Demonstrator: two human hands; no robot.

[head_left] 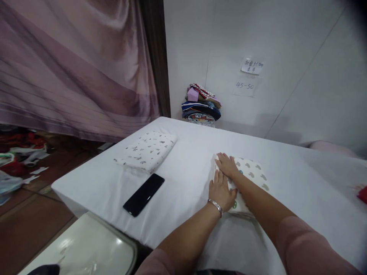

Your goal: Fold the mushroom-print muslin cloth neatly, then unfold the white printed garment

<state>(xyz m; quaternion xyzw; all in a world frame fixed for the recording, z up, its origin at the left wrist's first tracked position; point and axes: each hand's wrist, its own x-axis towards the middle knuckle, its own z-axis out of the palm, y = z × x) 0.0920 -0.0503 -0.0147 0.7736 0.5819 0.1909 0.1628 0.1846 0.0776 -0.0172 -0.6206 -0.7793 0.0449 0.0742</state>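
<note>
A folded white cloth (pixel 252 173) with grey-beige shapes and some green spots lies on the white-covered table (pixel 186 152). Flat on its left part rests my left hand (pixel 222 191), fingers stretched out, a silver bracelet on the wrist. Just beyond it my right hand (pixel 228 166) presses on the cloth's far left corner, also with extended fingers. Neither hand grips anything. Parts of the cloth are hidden under my hands and right forearm.
Another folded printed cloth (pixel 147 151) lies on the left of the table, near a black phone (pixel 143 194). Stacked folded fabrics (pixel 201 105) stand by the wall behind. A pale stool (pixel 88 248) is at the lower left, and a pink curtain (pixel 86 68) hangs beyond.
</note>
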